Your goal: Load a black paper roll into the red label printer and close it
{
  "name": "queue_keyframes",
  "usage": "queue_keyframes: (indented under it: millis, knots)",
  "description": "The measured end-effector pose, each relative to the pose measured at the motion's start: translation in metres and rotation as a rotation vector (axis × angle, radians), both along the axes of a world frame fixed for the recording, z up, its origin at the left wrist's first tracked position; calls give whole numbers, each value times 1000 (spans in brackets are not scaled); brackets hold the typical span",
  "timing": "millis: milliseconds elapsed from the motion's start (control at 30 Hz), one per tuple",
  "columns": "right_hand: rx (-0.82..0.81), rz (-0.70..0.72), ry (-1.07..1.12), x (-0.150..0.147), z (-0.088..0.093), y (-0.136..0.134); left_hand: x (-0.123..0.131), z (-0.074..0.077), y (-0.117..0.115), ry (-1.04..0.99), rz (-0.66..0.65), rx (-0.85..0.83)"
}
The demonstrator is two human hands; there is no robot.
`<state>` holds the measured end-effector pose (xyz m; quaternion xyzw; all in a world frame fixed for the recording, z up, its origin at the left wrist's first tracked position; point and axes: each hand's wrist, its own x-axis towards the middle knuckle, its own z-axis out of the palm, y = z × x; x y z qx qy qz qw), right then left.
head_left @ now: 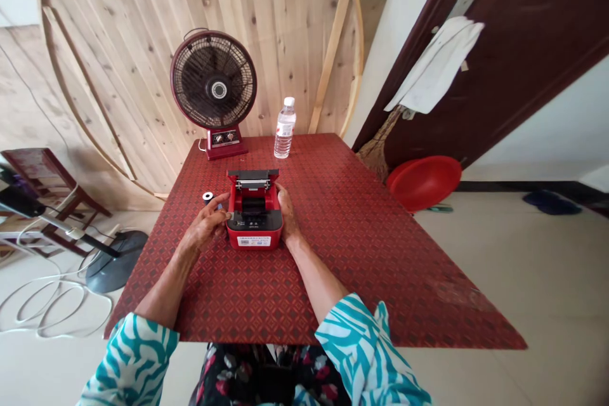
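Observation:
A small red and black thermal printer [255,236] stands on the patterned table with its lid raised, and its paper bay is exposed. My right hand [288,213] is wrapped along the printer's right side, the fingertips partly hidden. At the left, my left hand [207,222] has its fingers apart, with the thumb at the printer's front left corner. Just beyond those fingers stands a small paper roll [208,195], white on top with a dark side. It is partly covered by the hand.
The red patterned table [361,254] bears a dark red fan [214,82] and a water bottle [285,129] at the back. A wooden round panel [304,32] leans behind. On the floor are a red basin [425,183], a broom [378,149] and a coiled cable [52,304].

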<state>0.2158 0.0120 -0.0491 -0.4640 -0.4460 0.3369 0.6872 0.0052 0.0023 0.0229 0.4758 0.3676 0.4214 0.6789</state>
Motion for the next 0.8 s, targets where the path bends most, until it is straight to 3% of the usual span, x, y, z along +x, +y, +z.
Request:
queue_keyframes:
  millis: [567,800]
  knots:
    - [-39,-11,18,0,11,-3,1,5,-5,78,56,101]
    - [-56,-26,32,2,6,-4,-1,3,-1,91,299,289]
